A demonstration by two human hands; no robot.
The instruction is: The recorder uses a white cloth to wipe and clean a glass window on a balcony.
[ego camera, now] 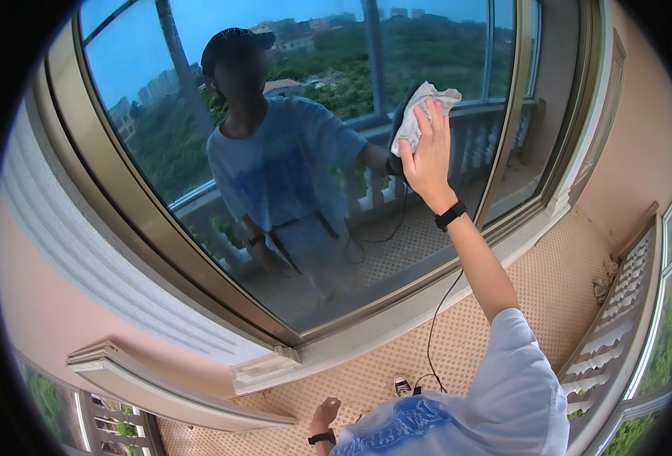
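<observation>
My right hand, with a black band on its wrist, presses a crumpled light grey cloth flat against a large dark window pane. The fingers spread over the cloth, near the right part of the glass. The pane mirrors a person in a cap and light T-shirt with one arm raised, along with a balustrade and greenery. My left hand hangs low beside my body, its fingers curled, touching nothing that I can see; whether something small is in it cannot be told. It wears a black wristband too.
A gold-coloured metal frame borders the pane above a pale sill. A black cable runs down past my arm to the patterned tile floor. A white balustrade stands at right, boards lean at lower left. One sneaker shows below.
</observation>
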